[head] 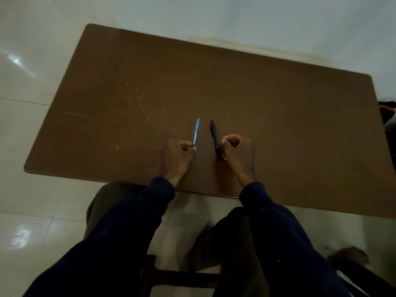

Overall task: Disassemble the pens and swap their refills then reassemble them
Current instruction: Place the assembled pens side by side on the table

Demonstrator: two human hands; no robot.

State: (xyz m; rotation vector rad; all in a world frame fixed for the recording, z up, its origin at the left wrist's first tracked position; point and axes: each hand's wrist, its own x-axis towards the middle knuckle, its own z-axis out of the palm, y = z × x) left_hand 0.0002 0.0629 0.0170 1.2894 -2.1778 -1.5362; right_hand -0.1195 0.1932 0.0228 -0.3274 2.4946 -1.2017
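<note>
Two pens lie parallel near the desk [278,103] front edge. Left hand [176,156] pinches the blue pen [196,132] at its near end; right hand [237,153], fingers curled, grips the black pen [215,137] low, likely ready for unscrewing each barrel.

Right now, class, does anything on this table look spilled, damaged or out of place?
Pale specks are scattered across the brown table, left of centre, like crumbs or chipped spots; which, I cannot tell. A thin light scratch marks its left side. The blue pen and black pen look intact.
</note>
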